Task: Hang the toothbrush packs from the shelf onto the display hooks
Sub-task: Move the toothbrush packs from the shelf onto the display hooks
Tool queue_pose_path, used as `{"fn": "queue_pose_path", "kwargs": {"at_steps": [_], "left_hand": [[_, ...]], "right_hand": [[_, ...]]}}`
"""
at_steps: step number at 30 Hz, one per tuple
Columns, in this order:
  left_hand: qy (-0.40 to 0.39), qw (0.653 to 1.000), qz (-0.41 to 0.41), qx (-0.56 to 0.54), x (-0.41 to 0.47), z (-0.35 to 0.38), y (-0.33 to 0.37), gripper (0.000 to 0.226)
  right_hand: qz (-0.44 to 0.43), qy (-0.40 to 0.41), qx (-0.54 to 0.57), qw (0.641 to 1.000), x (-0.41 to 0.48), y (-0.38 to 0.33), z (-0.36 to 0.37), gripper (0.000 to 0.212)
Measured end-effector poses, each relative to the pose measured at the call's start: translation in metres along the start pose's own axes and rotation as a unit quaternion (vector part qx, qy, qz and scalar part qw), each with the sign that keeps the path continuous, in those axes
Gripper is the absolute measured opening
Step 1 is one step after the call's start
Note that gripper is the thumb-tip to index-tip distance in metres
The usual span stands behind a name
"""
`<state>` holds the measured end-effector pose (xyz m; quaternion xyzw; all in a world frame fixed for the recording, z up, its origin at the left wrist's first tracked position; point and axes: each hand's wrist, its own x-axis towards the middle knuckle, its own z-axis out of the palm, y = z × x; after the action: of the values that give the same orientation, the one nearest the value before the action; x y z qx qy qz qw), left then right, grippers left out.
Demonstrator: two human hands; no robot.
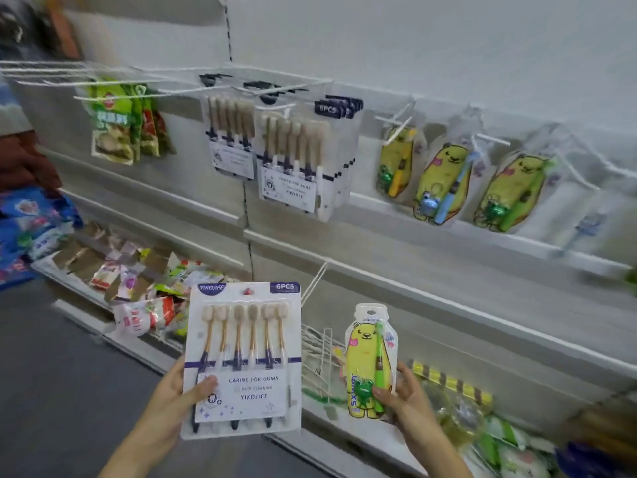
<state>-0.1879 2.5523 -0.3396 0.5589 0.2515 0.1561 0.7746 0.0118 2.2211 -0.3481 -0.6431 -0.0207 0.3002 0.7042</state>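
My left hand grips the lower left edge of a white six-piece toothbrush pack, held upright in front of the shelving. My right hand pinches the lower right side of a yellow bear-shaped children's toothbrush pack with a green brush. Higher up, matching six-piece packs hang on white display hooks. To their right, yellow bear packs hang on further hooks.
An unused white wire hook juts out just above the held packs. Green snack bags hang at upper left. The low shelf carries loose packets, with more packs at the lower right. Grey floor lies at lower left.
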Motion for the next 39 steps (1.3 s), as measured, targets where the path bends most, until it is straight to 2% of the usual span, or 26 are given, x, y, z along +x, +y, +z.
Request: {"fn": "queue_pose_path", "kwargs": {"at_steps": [1,3,5,9,12,16,19,21,24,28,34,39], "left_hand": [[-0.014,1.000,0.011,-0.001,0.015,-0.003,0.010,0.107],[-0.048,0.998,0.033,-0.011,0.045,-0.010,0.033,0.076],[-0.091,0.995,0.037,-0.005,0.068,-0.015,0.055,0.057],[-0.140,0.989,0.041,0.013,0.099,-0.017,0.098,0.060],[-0.176,0.983,0.048,0.015,0.111,-0.013,0.119,0.044],[-0.200,0.979,0.047,0.008,0.112,-0.001,0.138,0.056],[-0.194,0.980,0.049,0.009,0.109,0.006,0.143,0.048],[-0.191,0.980,0.050,0.016,0.105,0.010,0.146,0.040],[-0.194,0.978,0.071,0.019,0.095,0.020,0.154,0.036],[-0.180,0.980,0.090,0.000,0.088,0.029,0.163,0.048],[-0.173,0.981,0.092,-0.008,0.078,0.045,0.176,0.040],[-0.150,0.985,0.089,0.003,0.078,0.051,0.183,0.042]], "right_hand": [[-0.014,0.019,0.000,1.000,0.000,-0.006,0.007,0.119],[-0.044,0.056,0.008,0.997,-0.002,-0.020,0.024,0.119],[-0.072,0.093,0.015,0.993,-0.009,-0.036,0.043,0.105],[-0.130,0.139,-0.020,0.982,-0.021,-0.064,0.075,0.054],[-0.147,0.160,-0.027,0.976,-0.031,-0.077,0.088,0.046],[-0.174,0.180,-0.016,0.968,-0.050,-0.093,0.090,0.055],[-0.187,0.191,-0.007,0.964,-0.068,-0.103,0.081,0.101],[-0.202,0.196,0.007,0.959,-0.080,-0.108,0.071,0.110],[-0.227,0.203,0.012,0.952,-0.097,-0.119,0.057,0.110],[-0.252,0.213,0.012,0.944,-0.116,-0.138,0.035,0.112],[-0.277,0.223,-0.003,0.935,-0.128,-0.171,0.004,0.112],[-0.284,0.235,0.001,0.929,-0.125,-0.190,-0.013,0.099]]}}
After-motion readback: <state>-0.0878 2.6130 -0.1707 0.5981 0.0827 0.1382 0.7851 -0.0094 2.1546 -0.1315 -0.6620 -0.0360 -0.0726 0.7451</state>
